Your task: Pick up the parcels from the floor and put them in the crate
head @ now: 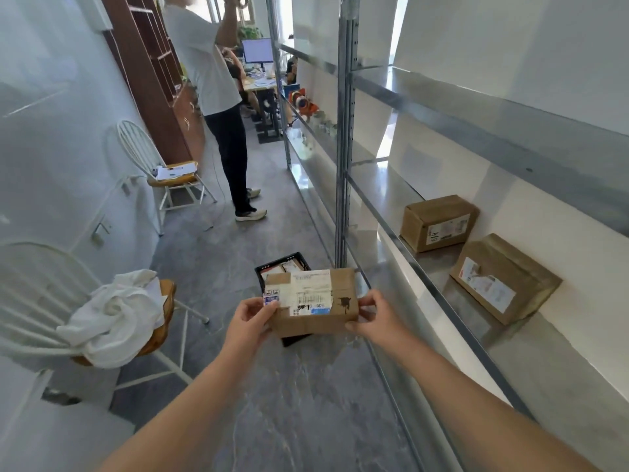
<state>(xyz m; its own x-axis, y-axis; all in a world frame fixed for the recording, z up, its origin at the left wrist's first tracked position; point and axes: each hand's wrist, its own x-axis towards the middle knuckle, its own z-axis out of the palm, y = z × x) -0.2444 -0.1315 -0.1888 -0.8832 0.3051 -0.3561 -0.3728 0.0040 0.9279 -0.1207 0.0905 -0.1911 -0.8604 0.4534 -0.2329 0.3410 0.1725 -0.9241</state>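
I hold a brown cardboard parcel [313, 303] with white shipping labels in the air, above the floor. My left hand [253, 318] grips its left end and my right hand [372, 316] grips its right end. Directly behind and below the parcel stands a black crate [282, 262] on the grey floor, mostly hidden by the parcel. Inside the crate I see the tops of other parcels [282, 268].
A metal shelf rack [343, 165] runs along the right, with two cardboard boxes [439, 223] [503, 277] on its lower shelf. A white chair with cloth [112, 311] stands at left, another chair [170, 172] farther back. A person [224, 114] stands in the aisle ahead.
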